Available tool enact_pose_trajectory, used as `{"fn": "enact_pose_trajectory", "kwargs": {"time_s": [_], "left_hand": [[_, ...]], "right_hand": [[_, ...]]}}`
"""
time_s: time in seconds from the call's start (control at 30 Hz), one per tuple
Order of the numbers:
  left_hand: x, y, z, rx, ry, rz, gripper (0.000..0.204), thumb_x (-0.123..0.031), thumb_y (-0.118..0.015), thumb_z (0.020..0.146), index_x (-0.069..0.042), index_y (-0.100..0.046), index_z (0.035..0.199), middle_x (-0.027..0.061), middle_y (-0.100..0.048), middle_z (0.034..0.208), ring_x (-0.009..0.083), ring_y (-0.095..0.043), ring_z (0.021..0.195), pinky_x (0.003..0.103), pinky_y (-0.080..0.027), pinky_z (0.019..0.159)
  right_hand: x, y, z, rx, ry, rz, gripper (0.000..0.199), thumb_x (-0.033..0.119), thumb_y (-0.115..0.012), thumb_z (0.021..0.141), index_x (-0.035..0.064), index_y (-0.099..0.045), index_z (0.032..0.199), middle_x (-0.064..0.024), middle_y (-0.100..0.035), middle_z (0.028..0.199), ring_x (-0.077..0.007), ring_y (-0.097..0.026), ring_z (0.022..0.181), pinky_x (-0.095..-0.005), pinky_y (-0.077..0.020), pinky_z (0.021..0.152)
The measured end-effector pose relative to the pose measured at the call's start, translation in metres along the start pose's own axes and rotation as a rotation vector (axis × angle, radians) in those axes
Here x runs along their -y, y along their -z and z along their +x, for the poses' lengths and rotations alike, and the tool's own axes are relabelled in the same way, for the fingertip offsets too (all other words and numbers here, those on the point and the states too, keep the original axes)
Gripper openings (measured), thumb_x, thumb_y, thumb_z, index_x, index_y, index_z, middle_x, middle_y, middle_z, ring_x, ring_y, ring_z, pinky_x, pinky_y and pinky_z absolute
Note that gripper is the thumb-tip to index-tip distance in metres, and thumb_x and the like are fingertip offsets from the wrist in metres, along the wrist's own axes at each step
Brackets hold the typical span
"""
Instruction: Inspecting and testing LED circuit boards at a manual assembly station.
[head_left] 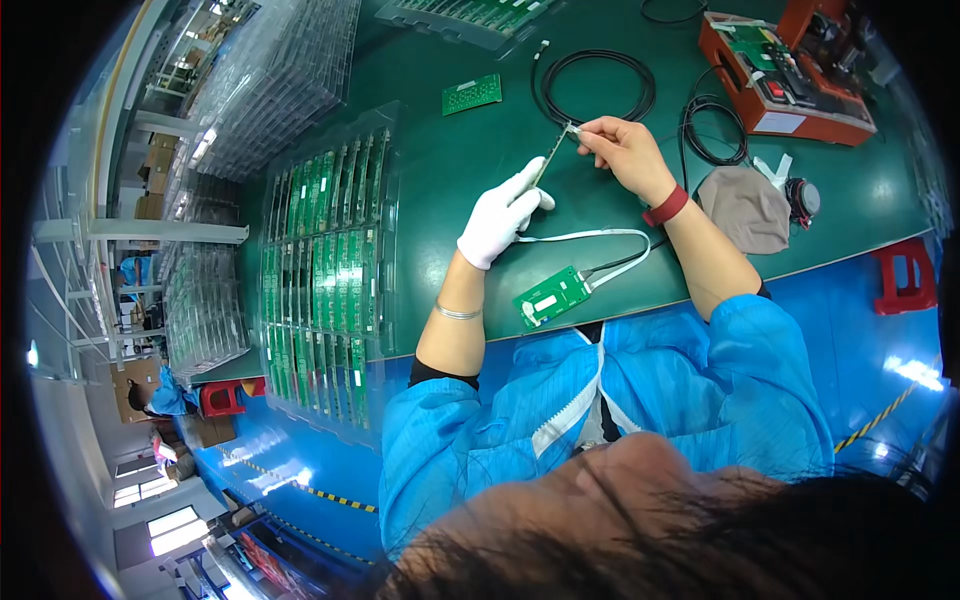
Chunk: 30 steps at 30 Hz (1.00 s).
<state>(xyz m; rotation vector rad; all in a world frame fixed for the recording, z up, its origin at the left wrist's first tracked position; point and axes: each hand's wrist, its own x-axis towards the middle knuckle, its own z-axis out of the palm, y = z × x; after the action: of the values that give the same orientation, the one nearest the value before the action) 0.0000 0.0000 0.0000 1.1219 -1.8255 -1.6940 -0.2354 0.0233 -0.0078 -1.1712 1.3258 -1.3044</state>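
Held board point(552, 158) partly hidden by gloved fingers point(524, 176); far tray point(437, 32) cut by top edge

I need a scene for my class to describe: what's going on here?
A person in blue holds a thin, narrow circuit board edge-on to the camera in the white-gloved left hand. The bare right hand has its fingertips at the board's far end; exactly what they grip is too small to tell. Nearer the body, a rectangular green circuit board lies on the green table. To the left, a clear plastic tray holds rows of green boards.
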Motion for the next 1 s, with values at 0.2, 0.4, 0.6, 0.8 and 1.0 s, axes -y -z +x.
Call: {"fn": "enact_pose_trajectory", "kwargs": {"time_s": [0.2,0.4,0.6,0.8,1.0], "left_hand": [[-0.004,-0.004,-0.002,-0.032,-0.042,0.131,0.052,-0.019,-0.053,0.091,-0.005,-0.047,0.141,0.004,-0.069,0.087,0.0105,-0.055,0.069,0.018,-0.043,0.066],[-0.009,-0.005,-0.005,-0.028,-0.044,0.262,0.052,-0.018,-0.054,0.091,-0.004,-0.047,0.14,0.003,-0.069,0.085,0.0119,-0.056,0.071,0.02,-0.044,0.07],[-0.014,-0.008,-0.007,-0.041,0.0,0.33,0.05,-0.017,-0.055,0.09,-0.004,-0.049,0.138,0.0051,-0.069,0.09,0.0136,-0.058,0.075,0.022,-0.045,0.075],[0.013,-0.003,0.003,-0.107,-0.174,0.0,0.048,-0.008,-0.056,0.087,-0.005,-0.053,0.135,0.0078,-0.066,0.101,0.0123,-0.053,0.072,0.021,-0.044,0.071],[0.021,0.008,0.008,-0.348,-0.352,0.506,0.051,-0.014,-0.067,0.081,-0.011,-0.059,0.131,0.0091,-0.067,0.104,0.0215,-0.061,0.087,0.028,-0.048,0.08]], "right_hand": [[0.003,0.001,-0.001,0.011,0.016,-0.011,0.014,0.011,-0.061,0.091,0.0012,-0.069,0.097,-0.0027,-0.066,0.078,-0.0064,-0.053,0.062,-0.017,-0.0448,0.058],[-0.001,0.0,0.0,0.044,0.026,-0.023,0.012,0.01,-0.059,0.092,0.0008,-0.068,0.092,-0.0032,-0.065,0.077,-0.0066,-0.055,0.064,-0.0177,-0.046,0.061],[-0.006,-0.003,0.001,0.046,0.074,0.017,0.013,0.009,-0.058,0.093,-0.0001,-0.067,0.091,-0.004,-0.065,0.077,-0.0071,-0.057,0.068,-0.018,-0.0473,0.065],[-0.01,0.002,0.004,-0.035,0.147,0.109,0.016,0.013,-0.064,0.087,0.0005,-0.068,0.096,-0.0068,-0.068,0.082,-0.015,-0.064,0.073,-0.0239,-0.0513,0.068],[0.024,0.049,-0.016,-0.235,0.648,-0.941,0.029,0.016,-0.069,0.081,0.0053,-0.066,0.108,-0.0094,-0.068,0.103,-0.0269,-0.064,0.095,-0.035,-0.0505,0.084]]}}
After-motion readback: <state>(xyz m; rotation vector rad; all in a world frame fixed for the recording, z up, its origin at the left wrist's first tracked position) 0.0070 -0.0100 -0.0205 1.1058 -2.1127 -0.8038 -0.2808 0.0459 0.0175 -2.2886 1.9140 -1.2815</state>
